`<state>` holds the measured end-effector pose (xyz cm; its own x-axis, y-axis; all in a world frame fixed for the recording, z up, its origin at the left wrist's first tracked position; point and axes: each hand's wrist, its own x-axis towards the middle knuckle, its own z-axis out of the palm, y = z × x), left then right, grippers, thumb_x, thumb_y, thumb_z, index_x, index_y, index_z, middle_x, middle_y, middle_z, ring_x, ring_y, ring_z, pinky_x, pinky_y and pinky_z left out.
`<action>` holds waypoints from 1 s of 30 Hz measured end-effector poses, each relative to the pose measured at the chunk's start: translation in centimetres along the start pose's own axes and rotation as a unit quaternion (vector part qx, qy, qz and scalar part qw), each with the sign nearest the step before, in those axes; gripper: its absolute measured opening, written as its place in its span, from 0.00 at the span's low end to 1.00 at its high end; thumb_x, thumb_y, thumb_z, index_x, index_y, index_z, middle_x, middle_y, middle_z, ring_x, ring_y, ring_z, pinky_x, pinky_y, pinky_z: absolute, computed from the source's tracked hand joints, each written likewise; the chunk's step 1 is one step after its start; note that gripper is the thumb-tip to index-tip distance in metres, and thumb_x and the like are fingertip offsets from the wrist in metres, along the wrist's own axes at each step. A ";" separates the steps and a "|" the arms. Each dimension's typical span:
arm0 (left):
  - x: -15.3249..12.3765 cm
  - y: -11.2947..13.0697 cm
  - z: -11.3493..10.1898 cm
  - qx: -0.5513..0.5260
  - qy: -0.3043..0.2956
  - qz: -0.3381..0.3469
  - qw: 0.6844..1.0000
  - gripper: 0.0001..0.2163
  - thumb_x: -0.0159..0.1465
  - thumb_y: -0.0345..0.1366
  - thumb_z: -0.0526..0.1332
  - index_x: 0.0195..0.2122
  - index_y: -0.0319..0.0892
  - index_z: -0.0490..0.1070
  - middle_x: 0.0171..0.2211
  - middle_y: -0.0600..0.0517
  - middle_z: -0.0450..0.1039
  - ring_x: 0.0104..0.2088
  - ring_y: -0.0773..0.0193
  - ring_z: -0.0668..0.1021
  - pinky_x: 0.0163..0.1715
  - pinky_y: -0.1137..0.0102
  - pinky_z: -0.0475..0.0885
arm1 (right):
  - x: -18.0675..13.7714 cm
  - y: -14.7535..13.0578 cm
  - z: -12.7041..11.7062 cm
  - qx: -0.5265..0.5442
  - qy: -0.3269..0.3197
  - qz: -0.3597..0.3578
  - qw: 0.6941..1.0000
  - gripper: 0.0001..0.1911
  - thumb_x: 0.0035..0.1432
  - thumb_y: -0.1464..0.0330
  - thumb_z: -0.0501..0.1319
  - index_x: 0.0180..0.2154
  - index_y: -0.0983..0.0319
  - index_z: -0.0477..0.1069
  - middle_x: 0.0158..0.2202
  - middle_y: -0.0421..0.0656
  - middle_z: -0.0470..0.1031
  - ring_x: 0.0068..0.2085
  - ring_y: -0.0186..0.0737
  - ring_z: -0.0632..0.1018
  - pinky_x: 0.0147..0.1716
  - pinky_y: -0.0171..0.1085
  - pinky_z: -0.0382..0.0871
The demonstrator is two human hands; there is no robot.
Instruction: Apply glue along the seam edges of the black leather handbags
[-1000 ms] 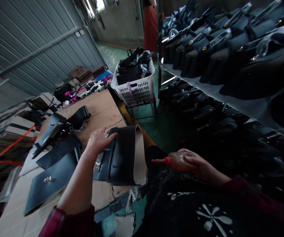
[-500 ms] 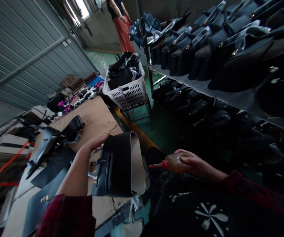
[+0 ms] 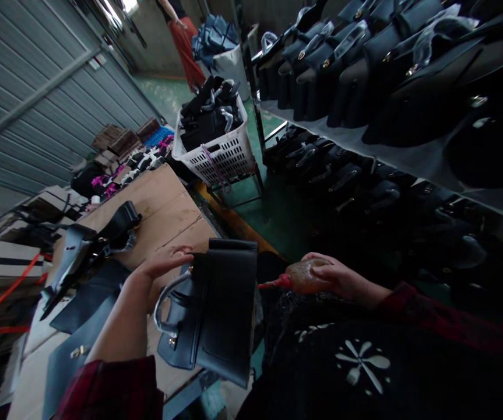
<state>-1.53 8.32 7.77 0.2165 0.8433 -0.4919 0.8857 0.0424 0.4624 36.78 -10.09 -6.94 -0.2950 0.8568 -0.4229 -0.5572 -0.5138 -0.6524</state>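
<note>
A black handbag (image 3: 229, 303) with a plastic-wrapped handle (image 3: 162, 309) lies on the cardboard-topped table (image 3: 176, 216), its near end reaching over the edge. My left hand (image 3: 166, 261) is at the bag's far corner, fingers stretched out and fingertips against it; I cannot tell whether the thumb presses on it. In my right hand (image 3: 336, 277) is a squeeze bottle (image 3: 306, 275) of amber liquid, gripped round its body. Its red nozzle points left toward the bag, apart from it.
More black bag pieces (image 3: 85, 315) lie on the table's left side. Beyond the table stands a white plastic basket (image 3: 220, 157) full of black bags. A rack (image 3: 316, 122) of handbags runs along the right. A person in a red skirt (image 3: 185, 52) stands at the back.
The handbag has turned: its open, pale-lined end faced right before, and now its black panel faces up. My left hand's fingers have loosened on it. The bottle stays in my right hand.
</note>
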 end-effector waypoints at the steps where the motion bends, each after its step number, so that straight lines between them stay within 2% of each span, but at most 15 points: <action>1: -0.3 -0.2 0.2 0.004 -0.006 -0.001 1.000 0.23 0.43 0.52 0.69 0.38 0.44 0.78 0.43 0.44 0.79 0.48 0.47 0.76 0.49 0.65 0.67 | 0.0 0.0 -0.1 -0.001 0.001 0.001 1.000 0.21 0.40 0.63 0.71 0.38 0.62 0.71 0.34 0.43 0.78 0.32 0.41 0.77 0.30 0.37 0.70; 4: -0.9 -0.6 0.8 -0.007 -0.018 0.010 1.000 0.23 0.44 0.50 0.70 0.39 0.42 0.77 0.37 0.46 0.79 0.40 0.49 0.78 0.41 0.66 0.69 | 0.0 0.1 -0.2 0.005 0.002 -0.001 1.000 0.21 0.40 0.63 0.71 0.39 0.62 0.71 0.34 0.43 0.78 0.33 0.41 0.78 0.31 0.37 0.70; 7: -1.1 -0.8 1.1 0.002 0.016 0.027 1.000 0.19 0.41 0.48 0.71 0.29 0.42 0.75 0.26 0.51 0.75 0.30 0.55 0.75 0.30 0.68 0.67 | 0.1 0.2 -0.5 0.005 0.001 -0.001 1.000 0.21 0.41 0.63 0.70 0.38 0.61 0.71 0.35 0.43 0.78 0.33 0.43 0.78 0.32 0.38 0.70; 10: -1.4 -0.9 1.1 -0.003 0.034 0.026 0.999 0.16 0.40 0.47 0.72 0.22 0.43 0.71 0.21 0.54 0.71 0.26 0.60 0.72 0.26 0.70 0.64 | 0.0 0.2 -0.7 0.001 0.004 -0.001 1.000 0.21 0.41 0.62 0.70 0.38 0.61 0.71 0.34 0.43 0.77 0.34 0.43 0.77 0.33 0.38 0.70; 14: -2.3 -0.9 0.6 -0.128 -0.011 -0.016 0.992 0.15 0.44 0.46 0.71 0.23 0.40 0.73 0.22 0.52 0.73 0.24 0.61 0.73 0.25 0.69 0.67 | 0.0 0.0 -0.6 0.007 0.013 0.000 1.000 0.21 0.41 0.62 0.71 0.39 0.62 0.72 0.35 0.43 0.78 0.33 0.42 0.78 0.33 0.38 0.70; 16: -2.9 -0.8 0.3 -0.201 -0.044 -0.055 0.977 0.14 0.44 0.44 0.72 0.24 0.39 0.75 0.23 0.48 0.75 0.24 0.59 0.75 0.25 0.67 0.69 | 0.0 -0.1 -0.5 0.016 0.017 -0.002 1.000 0.21 0.41 0.62 0.71 0.38 0.62 0.73 0.35 0.44 0.79 0.33 0.42 0.78 0.32 0.38 0.70; 18: -3.3 -0.5 0.0 -0.259 -0.052 -0.073 0.962 0.14 0.42 0.42 0.74 0.23 0.39 0.76 0.23 0.47 0.76 0.22 0.60 0.76 0.24 0.68 0.70 | 0.0 -0.1 -0.5 0.028 0.014 -0.009 0.999 0.20 0.41 0.62 0.70 0.38 0.62 0.73 0.35 0.44 0.79 0.34 0.43 0.79 0.33 0.38 0.71; 21: -3.7 -0.2 -0.5 -0.336 0.009 -0.065 0.940 0.15 0.37 0.40 0.76 0.23 0.40 0.77 0.20 0.50 0.75 0.20 0.64 0.74 0.21 0.71 0.69 | 0.0 0.0 -0.8 0.050 0.002 -0.016 0.999 0.18 0.44 0.62 0.69 0.39 0.60 0.74 0.38 0.46 0.80 0.36 0.47 0.79 0.37 0.42 0.72; 24: -3.9 -0.3 -0.9 -0.384 0.085 -0.045 0.918 0.16 0.35 0.39 0.77 0.25 0.41 0.78 0.22 0.52 0.76 0.21 0.65 0.75 0.24 0.71 0.71 | 0.2 0.2 -1.2 0.074 -0.006 -0.017 0.997 0.18 0.46 0.61 0.67 0.41 0.59 0.75 0.41 0.46 0.81 0.41 0.50 0.80 0.42 0.46 0.72; 26: -4.1 -0.5 -1.0 -0.391 0.102 -0.036 0.914 0.17 0.35 0.39 0.77 0.25 0.40 0.78 0.22 0.52 0.76 0.22 0.65 0.76 0.25 0.71 0.72 | 0.5 0.0 -1.2 0.085 -0.019 -0.020 0.996 0.20 0.47 0.60 0.65 0.43 0.59 0.76 0.44 0.47 0.80 0.45 0.51 0.79 0.47 0.48 0.70; 30: -4.6 -1.2 -0.6 -0.420 0.099 -0.044 0.901 0.17 0.36 0.40 0.78 0.24 0.40 0.77 0.21 0.51 0.74 0.22 0.65 0.74 0.24 0.71 0.71 | 1.4 -0.7 -0.3 0.094 -0.058 -0.031 0.993 0.24 0.47 0.57 0.64 0.45 0.60 0.76 0.48 0.48 0.79 0.49 0.53 0.78 0.54 0.51 0.66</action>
<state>-3.90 4.70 9.96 0.0085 0.8923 -0.4514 0.2554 0.4345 0.8637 36.94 -8.57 -7.26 -0.3369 0.8912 -0.3038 -0.7093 -0.4524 -0.5406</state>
